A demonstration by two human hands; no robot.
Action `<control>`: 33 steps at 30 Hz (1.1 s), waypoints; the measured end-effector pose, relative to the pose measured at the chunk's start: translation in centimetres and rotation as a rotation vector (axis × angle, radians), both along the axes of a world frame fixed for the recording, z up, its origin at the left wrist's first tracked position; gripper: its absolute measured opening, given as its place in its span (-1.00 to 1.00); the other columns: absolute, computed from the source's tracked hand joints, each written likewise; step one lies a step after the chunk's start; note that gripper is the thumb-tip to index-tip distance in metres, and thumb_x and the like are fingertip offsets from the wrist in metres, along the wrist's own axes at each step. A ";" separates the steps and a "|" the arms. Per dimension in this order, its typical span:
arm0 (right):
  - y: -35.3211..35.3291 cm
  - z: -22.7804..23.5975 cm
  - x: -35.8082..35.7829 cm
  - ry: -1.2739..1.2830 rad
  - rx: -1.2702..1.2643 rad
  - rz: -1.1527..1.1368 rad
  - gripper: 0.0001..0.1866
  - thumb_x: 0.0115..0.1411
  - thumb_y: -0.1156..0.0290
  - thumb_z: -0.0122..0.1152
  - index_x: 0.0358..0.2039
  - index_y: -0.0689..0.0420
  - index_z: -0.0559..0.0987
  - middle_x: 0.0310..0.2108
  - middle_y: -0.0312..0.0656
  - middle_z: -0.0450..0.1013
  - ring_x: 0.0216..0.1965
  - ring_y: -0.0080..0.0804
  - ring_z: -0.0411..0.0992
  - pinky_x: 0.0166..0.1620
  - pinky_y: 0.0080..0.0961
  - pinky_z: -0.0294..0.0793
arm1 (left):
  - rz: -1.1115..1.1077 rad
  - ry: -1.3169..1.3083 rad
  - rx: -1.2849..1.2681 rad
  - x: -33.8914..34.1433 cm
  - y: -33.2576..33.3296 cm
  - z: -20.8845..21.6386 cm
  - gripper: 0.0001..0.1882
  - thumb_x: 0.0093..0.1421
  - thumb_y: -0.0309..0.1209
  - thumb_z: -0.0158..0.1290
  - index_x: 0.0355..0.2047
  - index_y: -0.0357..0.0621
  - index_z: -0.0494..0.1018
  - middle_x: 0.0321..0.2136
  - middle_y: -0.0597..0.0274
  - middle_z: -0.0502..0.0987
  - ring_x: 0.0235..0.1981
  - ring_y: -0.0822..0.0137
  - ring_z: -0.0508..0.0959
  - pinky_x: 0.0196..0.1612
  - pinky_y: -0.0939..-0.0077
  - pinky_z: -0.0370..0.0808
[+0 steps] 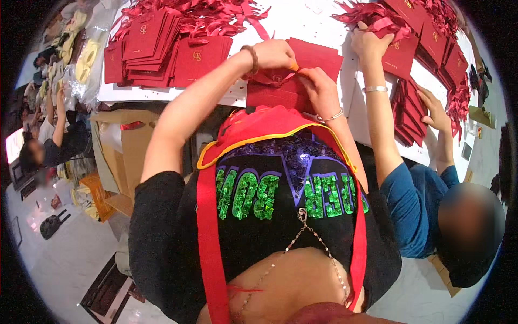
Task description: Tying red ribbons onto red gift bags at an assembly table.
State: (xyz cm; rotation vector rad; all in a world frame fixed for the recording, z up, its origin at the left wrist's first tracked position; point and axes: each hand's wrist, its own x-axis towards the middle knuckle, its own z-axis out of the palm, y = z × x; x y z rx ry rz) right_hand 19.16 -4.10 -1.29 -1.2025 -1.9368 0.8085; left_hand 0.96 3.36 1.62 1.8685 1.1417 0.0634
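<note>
- On table's (353,102) near edge: red bag (272,97), looks unfinished.
- Table's L side: stack (145,40) w/ ribbons (216,19), looks done.
- Over table: L hand (275,53) & R hand (322,90) pinching bag's top, maybe ribbon too.

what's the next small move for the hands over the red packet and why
Perhaps steady the red packet with the right hand before the left hand pulls at anything: both hands' fingertips come close together over it, by a small orange piece, and exactly what they pinch is hidden.
</note>
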 end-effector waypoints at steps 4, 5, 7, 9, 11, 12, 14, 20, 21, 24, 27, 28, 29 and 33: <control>-0.2 -0.5 -0.1 -0.017 0.032 0.000 -0.83 0.00 0.57 0.11 -0.33 0.17 0.48 -0.47 -0.09 0.37 -0.41 -0.14 0.40 -0.36 -0.42 0.38 | -0.103 -0.039 -0.190 0.5 1.6 0.0 -0.73 -0.08 -0.34 0.01 -0.43 -0.28 0.53 -0.54 0.22 0.55 -0.49 0.46 0.47 -0.36 0.59 0.38; -0.2 -0.5 0.0 -0.027 0.036 -0.010 -0.84 0.00 0.57 0.12 -0.34 0.19 0.48 -0.48 -0.09 0.37 -0.43 -0.18 0.40 -0.36 -0.49 0.37 | -0.088 -0.028 -0.220 0.8 1.6 0.4 -0.75 -0.09 -0.35 0.02 -0.46 -0.27 0.54 -0.57 0.23 0.54 -0.52 0.47 0.46 -0.39 0.61 0.37; -0.1 -0.3 0.1 -0.028 0.027 -0.016 -0.85 0.00 0.56 0.11 -0.34 0.17 0.48 -0.47 -0.09 0.37 -0.41 -0.14 0.40 -0.37 -0.42 0.38 | 0.044 -0.071 -0.158 1.0 1.2 -1.4 -0.77 -0.11 -0.34 0.02 -0.51 -0.26 0.54 -0.63 0.26 0.52 -0.57 0.50 0.42 -0.44 0.62 0.34; 0.1 -0.3 -0.1 -0.025 0.018 -0.020 -0.85 0.00 0.54 0.10 -0.35 0.15 0.47 -0.46 -0.09 0.36 -0.40 -0.10 0.40 -0.37 -0.35 0.39 | 0.088 -0.063 -0.125 0.8 0.7 -2.4 -0.78 -0.12 -0.34 0.02 -0.54 -0.25 0.53 -0.66 0.27 0.50 -0.58 0.50 0.42 -0.44 0.63 0.34; 0.2 -0.5 -0.1 -0.002 0.021 -0.032 -0.86 0.01 0.52 0.11 -0.36 0.15 0.48 -0.47 -0.08 0.37 -0.40 -0.09 0.40 -0.36 -0.36 0.39 | 0.186 -0.057 -0.086 0.9 0.1 -2.4 -0.70 -0.16 -0.22 0.03 -0.51 -0.19 0.55 -0.69 0.14 0.48 -0.61 0.33 0.45 -0.48 0.48 0.35; 0.1 -0.6 -0.1 -0.003 0.017 -0.035 -0.86 0.01 0.52 0.11 -0.36 0.15 0.48 -0.47 -0.08 0.37 -0.40 -0.09 0.40 -0.36 -0.36 0.39 | 0.203 -0.041 -0.085 1.0 0.0 -2.4 -0.69 -0.17 -0.22 0.04 -0.49 -0.18 0.55 -0.66 0.12 0.50 -0.58 0.32 0.47 -0.45 0.48 0.37; 0.1 -0.5 -0.3 0.008 0.020 -0.031 -0.86 0.01 0.50 0.13 -0.35 0.15 0.48 -0.47 -0.07 0.37 -0.39 -0.10 0.40 -0.35 -0.37 0.39 | 0.137 -0.119 -0.128 0.5 0.8 -2.7 -0.69 -0.17 -0.21 0.05 -0.49 -0.17 0.55 -0.64 0.12 0.50 -0.56 0.32 0.48 -0.44 0.48 0.38; 0.6 -0.5 -0.4 0.009 -0.041 -0.031 -0.84 0.00 0.47 0.15 -0.35 0.18 0.48 -0.43 -0.07 0.41 -0.36 -0.12 0.41 -0.31 -0.39 0.40 | 0.107 -0.083 -0.127 0.5 0.7 -2.9 -0.73 -0.16 -0.24 0.06 -0.49 -0.13 0.56 -0.60 0.15 0.53 -0.52 0.33 0.50 -0.40 0.49 0.40; 0.7 -0.4 -0.3 0.009 -0.039 -0.026 -0.84 0.00 0.47 0.15 -0.35 0.18 0.48 -0.43 -0.07 0.41 -0.36 -0.12 0.41 -0.31 -0.39 0.40 | 0.182 -0.116 -0.120 0.6 0.3 -3.4 -0.74 -0.16 -0.24 0.05 -0.50 -0.13 0.56 -0.60 0.17 0.53 -0.53 0.34 0.50 -0.40 0.49 0.40; 0.7 -0.4 -0.1 0.016 -0.100 -0.034 -0.83 -0.01 0.46 0.16 -0.36 0.19 0.48 -0.43 -0.06 0.41 -0.37 -0.14 0.42 -0.31 -0.39 0.39 | 0.280 -0.141 -0.076 0.9 -0.3 -3.5 -0.76 -0.15 -0.23 0.05 -0.52 -0.10 0.55 -0.61 0.21 0.53 -0.55 0.35 0.51 -0.42 0.47 0.41; 0.8 -0.1 0.2 0.004 -0.167 -0.003 -0.83 -0.01 0.46 0.16 -0.36 0.20 0.48 -0.43 -0.06 0.41 -0.39 -0.15 0.41 -0.32 -0.40 0.38 | 0.343 -0.199 0.032 1.1 -0.4 -3.2 -0.84 -0.05 -0.41 0.03 -0.54 -0.27 0.50 -0.63 0.27 0.51 -0.57 0.51 0.44 -0.46 0.59 0.39; 0.7 0.0 0.2 0.004 -0.168 -0.004 -0.83 -0.01 0.46 0.16 -0.36 0.20 0.48 -0.43 -0.06 0.41 -0.39 -0.15 0.41 -0.32 -0.40 0.38 | 0.376 -0.216 0.107 1.2 -0.3 -2.6 -0.83 -0.04 -0.39 0.04 -0.53 -0.26 0.50 -0.62 0.28 0.51 -0.57 0.51 0.45 -0.46 0.59 0.39; 0.6 0.1 0.1 0.012 -0.183 0.010 -0.83 -0.01 0.46 0.16 -0.36 0.20 0.48 -0.43 -0.06 0.40 -0.39 -0.15 0.41 -0.33 -0.40 0.38 | 0.361 -0.207 0.207 1.4 -0.3 -2.0 -0.81 -0.02 -0.36 0.05 -0.51 -0.26 0.49 -0.60 0.28 0.51 -0.56 0.51 0.45 -0.46 0.59 0.39; 0.5 0.3 0.1 0.016 -0.199 0.029 -0.83 -0.02 0.45 0.17 -0.38 0.20 0.48 -0.42 -0.08 0.39 -0.37 -0.16 0.39 -0.31 -0.40 0.36 | 0.311 -0.229 0.068 0.8 2.3 -2.4 -0.81 -0.01 -0.35 0.03 -0.48 -0.23 0.49 -0.58 0.29 0.52 -0.53 0.53 0.45 -0.45 0.63 0.37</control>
